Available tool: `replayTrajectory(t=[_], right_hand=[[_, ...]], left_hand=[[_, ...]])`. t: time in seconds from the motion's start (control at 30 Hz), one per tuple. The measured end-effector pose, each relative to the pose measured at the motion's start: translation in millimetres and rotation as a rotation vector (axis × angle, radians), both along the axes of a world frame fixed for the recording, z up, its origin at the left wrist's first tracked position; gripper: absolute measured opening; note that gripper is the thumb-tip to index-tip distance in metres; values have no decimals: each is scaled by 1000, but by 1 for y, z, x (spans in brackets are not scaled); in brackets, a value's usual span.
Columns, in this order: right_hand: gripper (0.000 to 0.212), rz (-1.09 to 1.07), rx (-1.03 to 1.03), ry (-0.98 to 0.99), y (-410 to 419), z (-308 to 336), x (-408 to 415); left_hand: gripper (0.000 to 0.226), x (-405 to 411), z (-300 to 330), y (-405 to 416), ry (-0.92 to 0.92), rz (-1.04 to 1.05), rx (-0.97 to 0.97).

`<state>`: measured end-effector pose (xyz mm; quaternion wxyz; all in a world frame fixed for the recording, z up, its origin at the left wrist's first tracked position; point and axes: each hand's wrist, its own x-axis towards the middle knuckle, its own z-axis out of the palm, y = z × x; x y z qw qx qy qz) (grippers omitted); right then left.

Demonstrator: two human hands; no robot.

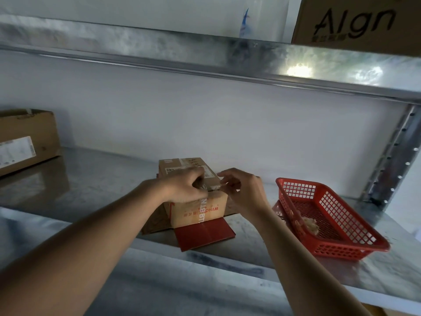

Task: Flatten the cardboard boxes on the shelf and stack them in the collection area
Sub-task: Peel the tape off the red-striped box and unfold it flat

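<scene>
A small brown cardboard box (196, 210) with red print and a strip of tape stands on the metal shelf (95, 179), on top of flattened cardboard with a red flap (205, 233). My left hand (186, 185) rests on the box's top front edge with its fingers curled at the tape seam. Just to the right of it, my right hand (241, 188) has its fingertips pinching at clear tape on the box's top right edge. Whether the tape is lifted I cannot tell.
A red plastic basket (337, 242) holding crumpled tape sits to the right on the shelf. A larger brown box (27, 140) stands at the far left. Another printed box (360, 23) sits on the upper shelf (205, 58). A perforated upright (391, 160) bounds the right side.
</scene>
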<state>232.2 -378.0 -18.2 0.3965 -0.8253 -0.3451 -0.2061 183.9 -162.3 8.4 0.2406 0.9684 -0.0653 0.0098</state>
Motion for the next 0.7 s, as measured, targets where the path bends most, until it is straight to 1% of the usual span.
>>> replayTrajectory(t=[0.07, 0.13, 0.2, 0.23, 0.27, 0.37, 0.43, 0.5, 0.6, 0.7], right_hand=[[29, 2, 99, 64, 3, -2, -2], [23, -29, 145, 75, 7, -5, -1], [12, -75, 102, 24, 11, -8, 2], [12, -86, 58, 7, 12, -9, 3], [14, -81, 12, 9, 13, -10, 4], [24, -19, -80, 88, 13, -8, 3], [30, -13, -116, 98, 13, -6, 0], [26, -23, -127, 80, 15, -3, -3], [17, -28, -247, -13, 20, 7, -9], [18, -35, -343, -19, 21, 17, -12]], left_hand=[[45, -4, -4, -1, -47, -5, 47], [64, -6, -7, 0, -83, -4, 89], [87, -7, -10, 0, -131, -3, 126], [91, -6, -12, 0, -157, -5, 139], [89, -5, -14, 1, -176, -9, 141], [68, -1, -17, 6, -203, -37, 125], [60, 1, -18, 10, -215, -58, 132], [54, 1, -19, 12, -223, -80, 145], [43, 2, -18, 15, -242, -132, 230], [38, 2, -16, 18, -224, -193, 297]])
